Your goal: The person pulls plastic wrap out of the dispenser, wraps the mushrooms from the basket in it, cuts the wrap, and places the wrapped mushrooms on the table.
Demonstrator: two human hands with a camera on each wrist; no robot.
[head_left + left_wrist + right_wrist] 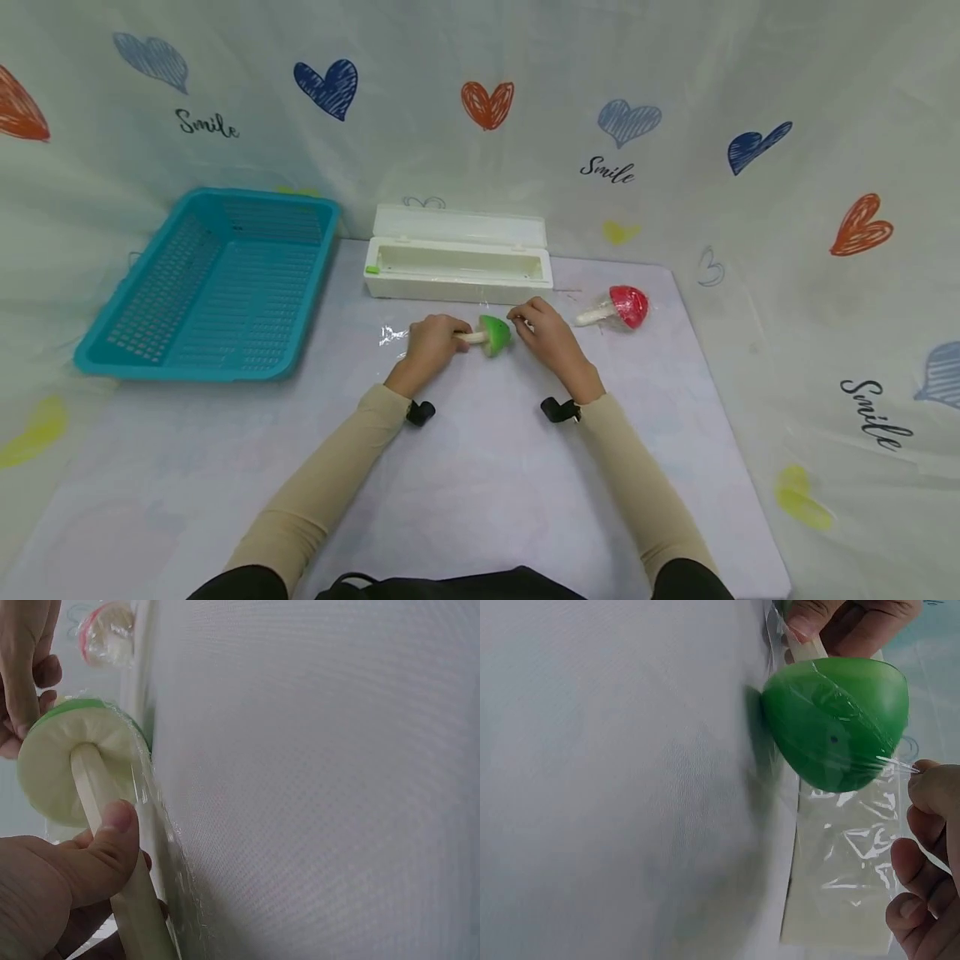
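Observation:
A toy mushroom with a green cap (497, 335) and pale stem (142, 919) lies sideways just above the table. My left hand (437, 340) grips its stem, thumb on top and fingers beneath. Clear plastic film (889, 763) covers the cap. On the cap's other side, my right hand (546, 335) pinches the film between thumb and forefinger, pulling it taut in the right wrist view. To the right of that hand lies a red-capped toy mushroom (628, 307), wrapped in clear film.
Behind the hands stands a long white box (457, 287) with its lid (459, 225) raised and a small green piece (372, 270) at its left end. A blue-green plastic basket (187, 373) stands at the left. A patterned cloth (420, 150) hangs behind the table (480, 483).

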